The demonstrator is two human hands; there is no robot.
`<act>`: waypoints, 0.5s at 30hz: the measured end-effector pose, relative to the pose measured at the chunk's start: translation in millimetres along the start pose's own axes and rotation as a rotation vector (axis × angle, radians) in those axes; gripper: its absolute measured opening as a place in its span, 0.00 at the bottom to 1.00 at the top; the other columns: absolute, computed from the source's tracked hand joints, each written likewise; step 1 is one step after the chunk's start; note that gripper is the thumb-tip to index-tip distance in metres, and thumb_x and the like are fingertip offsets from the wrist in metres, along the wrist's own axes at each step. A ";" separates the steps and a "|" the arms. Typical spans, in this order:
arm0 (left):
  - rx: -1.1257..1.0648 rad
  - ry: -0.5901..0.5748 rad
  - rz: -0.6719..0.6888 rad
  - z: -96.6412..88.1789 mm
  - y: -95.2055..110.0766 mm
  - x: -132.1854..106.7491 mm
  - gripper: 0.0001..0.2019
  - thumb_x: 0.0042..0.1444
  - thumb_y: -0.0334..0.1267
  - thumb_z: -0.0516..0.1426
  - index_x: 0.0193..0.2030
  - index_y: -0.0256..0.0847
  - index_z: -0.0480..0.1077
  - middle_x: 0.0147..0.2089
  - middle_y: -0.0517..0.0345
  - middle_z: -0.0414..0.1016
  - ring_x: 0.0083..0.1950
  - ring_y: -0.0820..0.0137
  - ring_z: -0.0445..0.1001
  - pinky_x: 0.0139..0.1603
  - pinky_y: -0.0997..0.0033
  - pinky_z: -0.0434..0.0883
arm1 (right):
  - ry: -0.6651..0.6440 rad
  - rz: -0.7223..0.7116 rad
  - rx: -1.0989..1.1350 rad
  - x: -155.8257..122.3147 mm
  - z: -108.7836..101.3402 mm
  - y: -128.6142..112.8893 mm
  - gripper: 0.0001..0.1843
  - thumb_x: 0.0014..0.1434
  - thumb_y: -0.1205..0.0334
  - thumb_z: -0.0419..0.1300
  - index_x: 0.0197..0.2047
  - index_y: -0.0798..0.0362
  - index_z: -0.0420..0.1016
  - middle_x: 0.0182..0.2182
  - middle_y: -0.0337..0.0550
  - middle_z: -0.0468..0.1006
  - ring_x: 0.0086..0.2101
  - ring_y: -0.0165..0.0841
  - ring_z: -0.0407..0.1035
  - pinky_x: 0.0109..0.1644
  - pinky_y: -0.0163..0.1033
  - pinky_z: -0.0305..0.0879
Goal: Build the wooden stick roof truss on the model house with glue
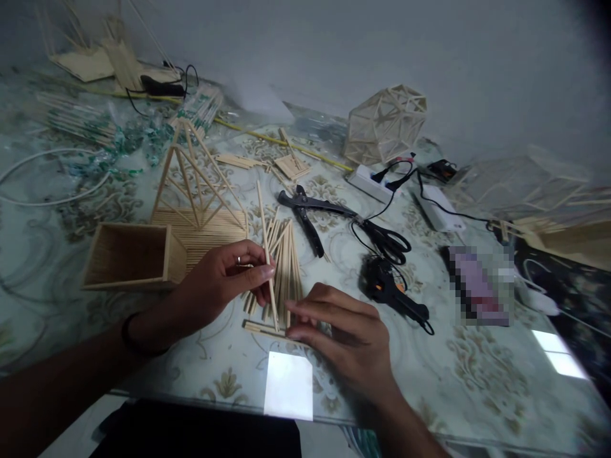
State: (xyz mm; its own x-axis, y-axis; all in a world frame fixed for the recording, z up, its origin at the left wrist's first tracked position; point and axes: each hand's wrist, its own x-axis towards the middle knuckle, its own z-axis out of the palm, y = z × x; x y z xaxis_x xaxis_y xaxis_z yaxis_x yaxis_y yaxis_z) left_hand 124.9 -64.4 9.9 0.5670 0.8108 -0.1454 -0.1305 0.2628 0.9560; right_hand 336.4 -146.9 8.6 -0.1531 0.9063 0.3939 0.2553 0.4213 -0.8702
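My left hand (238,273) pinches a slim wooden stick (266,254) between thumb and fingers, holding it nearly upright. Close to that stick's lower end, my right hand (341,331) has its thumb and forefinger slightly apart, with nothing clearly between them. A pile of loose wooden sticks (289,261) fans out behind the hands. Several short sticks (262,329) lie crosswise on the table, near my right thumb. Left of my left hand, a wooden stick box (174,254) stands in front of a stick-built panel (214,222) with a triangular frame (179,172) above it.
Black cutters (305,210), scissors (382,238) and a glue gun (396,296) lie to the right. Behind them are a power strip (370,184) with cables and a rounded lattice model (386,124). Plastic-wrapped sticks (81,121) and a white cable (48,202) lie at the left.
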 end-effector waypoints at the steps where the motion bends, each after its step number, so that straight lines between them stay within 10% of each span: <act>1: -0.001 -0.003 0.001 0.0 -0.5 -0.1 0.09 0.64 0.41 0.67 0.41 0.38 0.75 0.33 0.65 0.78 0.31 0.74 0.80 0.35 0.74 0.77 | -0.003 -0.028 -0.001 -0.4 0.4 1.7 0.20 0.63 0.64 0.75 0.57 0.40 0.87 0.34 0.39 0.84 0.31 0.31 0.75 0.34 0.38 0.73; 15: -0.002 -0.012 0.004 1.3 0.8 -1.4 0.08 0.64 0.40 0.67 0.41 0.38 0.74 0.30 0.64 0.79 0.31 0.74 0.80 0.34 0.76 0.76 | -0.028 -0.117 0.006 -3.0 6.3 8.5 0.21 0.63 0.65 0.75 0.59 0.45 0.85 0.35 0.38 0.83 0.33 0.31 0.73 0.38 0.39 0.71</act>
State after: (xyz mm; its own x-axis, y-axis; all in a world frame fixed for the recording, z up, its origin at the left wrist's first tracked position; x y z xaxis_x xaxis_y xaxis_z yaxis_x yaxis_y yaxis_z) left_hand 125.0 -66.1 11.3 0.5766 0.8053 -0.1382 -0.1348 0.2606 0.9560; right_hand 333.0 -146.2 -1.9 -0.2082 0.8495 0.4848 0.2281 0.5241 -0.8205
